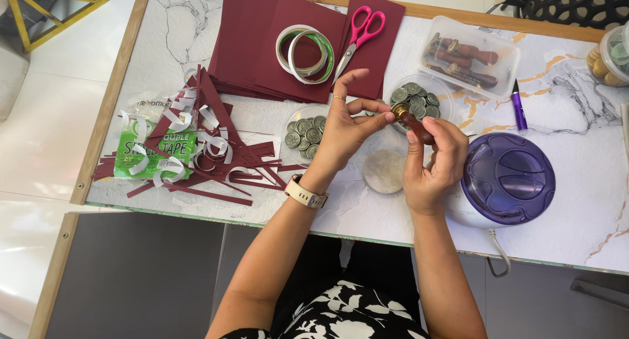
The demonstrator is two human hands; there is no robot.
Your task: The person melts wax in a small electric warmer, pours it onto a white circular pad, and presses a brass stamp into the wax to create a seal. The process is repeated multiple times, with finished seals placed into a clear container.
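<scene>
Wax-seal stamp [411, 121] held at table centre, above a pale round pad [384, 170]. Right hand [432, 157] closed round the wooden handle, thumb and fingers wrapped. Left hand [347, 124] pinching the brass head with thumb and forefinger, other fingers fanned loose and upward; watch [305, 193] on that wrist.

Surroundings, clock-face from the stamp:
- 12 o'clock: clear bowl of grey-green seals [417, 100], just beyond the fingertips.
- 9 o'clock: second dish of seals [304, 131], partly hidden behind the left hand.
- 1 o'clock: clear box of spare stamps [469, 56].
- 3 o'clock: purple pen [518, 107].
- 4 o'clock: purple domed appliance [508, 178], cord hanging off the table edge.
- 11 o'clock: maroon card stack [262, 44] with tape rolls [305, 51] and pink scissors [359, 34] on top.
- 9 o'clock, far: maroon offcuts and a green tape packet [156, 149].

Judgement on the step in hand: appears to be work at the stamp head, fitting or freeing something there; which, cannot be told. Best done with handle gripped firm and steady, head worked by fingertips only, kept low over the pad so nothing dropped rolls away. Bowl at 12 close enough to be knocked; worth minding.
</scene>
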